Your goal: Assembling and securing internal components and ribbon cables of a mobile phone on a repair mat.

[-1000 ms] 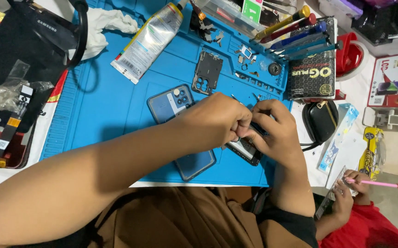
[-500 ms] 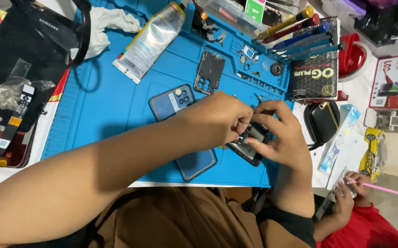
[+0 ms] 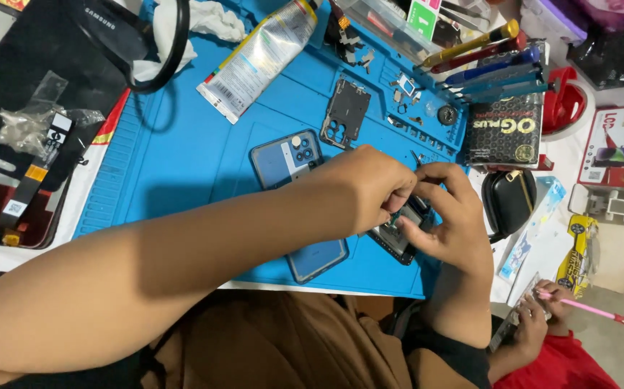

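Note:
Both my hands meet over an opened dark phone body (image 3: 397,236) lying on the blue work mat (image 3: 204,158). My left hand (image 3: 366,186) pinches at the phone's upper part with fingers closed; whether it holds a small part I cannot tell. My right hand (image 3: 447,216) grips the phone's right edge and steadies it. A blue phone back cover (image 3: 290,162) lies under my left forearm, its lower end (image 3: 319,259) showing near the mat's front edge. A dark inner frame plate (image 3: 346,112) rests further back on the mat.
A silver glue tube (image 3: 258,57) and white cloth (image 3: 207,21) lie at the mat's back. Screwdrivers (image 3: 485,61) and a black box (image 3: 503,130) sit right, a black pouch (image 3: 508,202) beside them. A dark tray with bagged parts (image 3: 31,130) is left. Another person's hand (image 3: 542,310) holds a pink stick at lower right.
My hands and the phone body have shifted slightly right and up on the mat; the fingers have changed their pinch on it.

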